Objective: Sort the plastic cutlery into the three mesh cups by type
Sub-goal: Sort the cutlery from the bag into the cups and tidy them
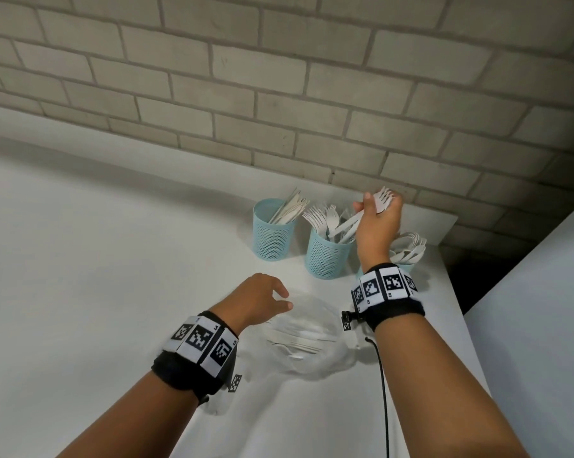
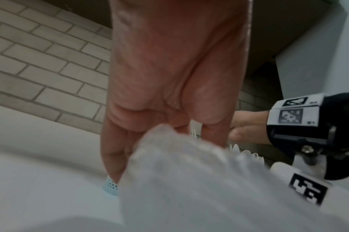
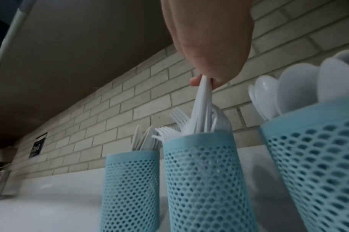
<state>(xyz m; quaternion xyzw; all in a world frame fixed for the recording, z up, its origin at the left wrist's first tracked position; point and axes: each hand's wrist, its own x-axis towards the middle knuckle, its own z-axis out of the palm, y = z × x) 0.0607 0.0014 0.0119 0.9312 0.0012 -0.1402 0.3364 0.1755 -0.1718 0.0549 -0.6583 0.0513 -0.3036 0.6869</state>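
Three blue mesh cups stand in a row by the wall: the knife cup on the left, the fork cup in the middle, and the spoon cup partly behind my right wrist. My right hand grips a bunch of white forks, tines up, with their handles reaching down into the fork cup. My left hand reaches over the near rim of a clear bowl with loosely bent fingers. White cutlery lies blurred in the bowl.
A brick wall runs right behind the cups. The white table ends just right of the spoon cup, with a dark gap and a white panel beyond. A black cable hangs from my right wristband.
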